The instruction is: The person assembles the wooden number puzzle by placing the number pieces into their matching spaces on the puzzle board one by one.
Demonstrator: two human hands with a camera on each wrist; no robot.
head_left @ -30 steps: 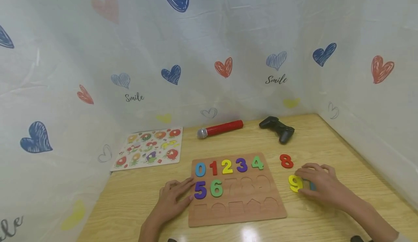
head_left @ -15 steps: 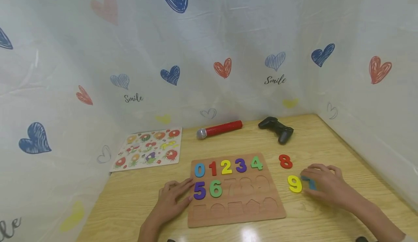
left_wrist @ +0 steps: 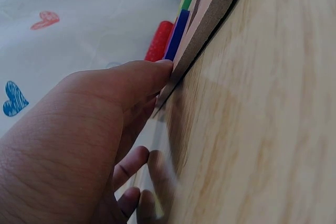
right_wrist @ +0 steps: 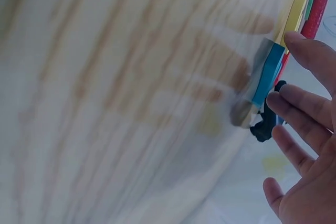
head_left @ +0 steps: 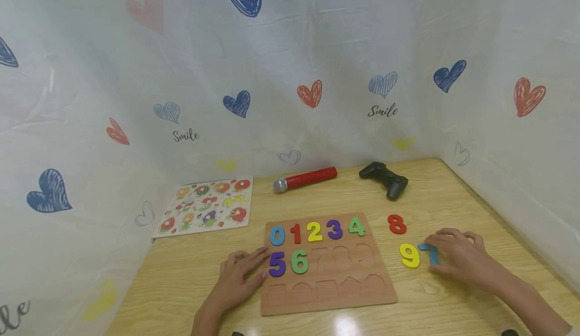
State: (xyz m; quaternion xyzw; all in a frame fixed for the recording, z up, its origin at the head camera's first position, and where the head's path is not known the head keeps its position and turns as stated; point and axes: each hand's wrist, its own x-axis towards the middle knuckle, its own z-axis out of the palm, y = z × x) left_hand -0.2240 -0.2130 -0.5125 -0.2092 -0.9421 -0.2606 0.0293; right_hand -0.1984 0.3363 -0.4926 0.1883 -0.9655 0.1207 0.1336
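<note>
A brown number board [head_left: 328, 303] lies on the table with coloured digits 0 to 6 seated in its upper two rows. My left hand [head_left: 237, 280] rests at the board's left edge, its thumb against the rim beside the purple 5 [head_left: 277, 264] in the left wrist view. Over a blue 7 [head_left: 433, 254], right of the board, is my right hand [head_left: 462, 258], fingertips at the top of the digit and thumb near its foot. The fingers look relaxed and spread in the right wrist view. Beside the 7 lie a yellow 9 [head_left: 410, 255] and a red 8 [head_left: 396, 224].
Farther back lie a red microphone [head_left: 310, 178] and a black game controller [head_left: 384, 180]. A fruit picture board [head_left: 206, 207] sits at the back left. A white curtain printed with hearts [head_left: 272, 49] surrounds the table [head_left: 195, 255] at the back and sides.
My right hand has shifted slightly right, away from the yellow 9, and more of the blue 7 shows. The left hand has stayed at the board's edge.
</note>
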